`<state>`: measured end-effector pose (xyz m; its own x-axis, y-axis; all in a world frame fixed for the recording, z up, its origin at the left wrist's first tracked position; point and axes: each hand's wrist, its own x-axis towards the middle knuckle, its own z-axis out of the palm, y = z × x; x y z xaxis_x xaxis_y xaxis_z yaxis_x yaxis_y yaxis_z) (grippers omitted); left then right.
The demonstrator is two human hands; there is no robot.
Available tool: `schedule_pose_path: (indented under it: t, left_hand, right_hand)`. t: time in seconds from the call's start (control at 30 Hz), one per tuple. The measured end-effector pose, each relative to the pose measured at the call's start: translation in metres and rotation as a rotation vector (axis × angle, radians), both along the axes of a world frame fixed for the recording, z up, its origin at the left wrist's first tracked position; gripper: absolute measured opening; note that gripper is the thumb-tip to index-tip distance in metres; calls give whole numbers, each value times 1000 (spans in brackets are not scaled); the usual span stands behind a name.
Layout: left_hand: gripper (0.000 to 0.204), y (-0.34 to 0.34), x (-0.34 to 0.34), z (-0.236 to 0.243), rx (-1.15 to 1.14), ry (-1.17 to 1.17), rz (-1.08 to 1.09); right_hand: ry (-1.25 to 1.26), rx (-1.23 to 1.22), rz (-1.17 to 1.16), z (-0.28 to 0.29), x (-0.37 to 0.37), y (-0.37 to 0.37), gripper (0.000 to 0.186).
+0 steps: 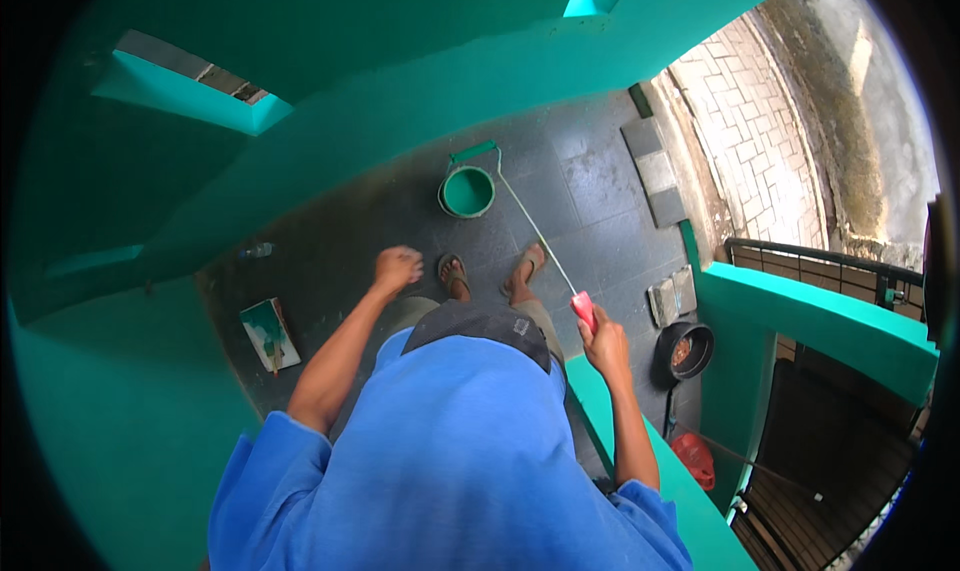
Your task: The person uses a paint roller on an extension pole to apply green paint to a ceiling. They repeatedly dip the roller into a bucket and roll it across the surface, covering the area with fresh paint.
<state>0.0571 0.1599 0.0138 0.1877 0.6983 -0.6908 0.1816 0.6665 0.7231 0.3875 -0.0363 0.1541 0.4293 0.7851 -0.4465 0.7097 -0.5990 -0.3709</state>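
My right hand [605,341] grips the red handle [583,309] of a long-framed paint roller. Its thin metal rod runs up to the green roller head [473,151], which is at the upper rim of a bucket [467,193] of green paint on the dark tiled floor. My left hand [398,267] hangs left of my feet, fingers curled closed with nothing visible in them. At the left, a white, paint-smeared rectangular item [263,326] lies on the floor with a brush [274,361] on it. A small clear object [258,251] lies above it.
Green walls [120,401] enclose the left and top. At right are grey blocks [650,171], a black tub [685,353], a red plastic bag [692,459], a green ledge [820,306] and a dark gate [800,441]. A paved walkway [750,121] lies beyond.
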Motion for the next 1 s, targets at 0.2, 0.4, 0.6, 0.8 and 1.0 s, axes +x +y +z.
schedule_pose_path:
  t: [0.2,0.4,0.6,0.8,1.0]
  left_hand:
    - [23,-95,-208,-22,-151,681,-61]
    - [17,-173,-235,15,-318,828,-151]
    - [17,-218,-214,22,-244,745,-280]
    - [16,-263,-247,7,-377,506,8]
    - [11,-328,-341,-41,-859,567,139]
  right_hand:
    - [66,-120,26,-72,-17,24,31]
    - [73,-194,100,-166,-26,51,26]
    - [97,-197,85,-231,-33,83,24]
    - [136,-199,73,-273,-34,104,27]
    - [185,-215,-26,-296,-37,116,37]
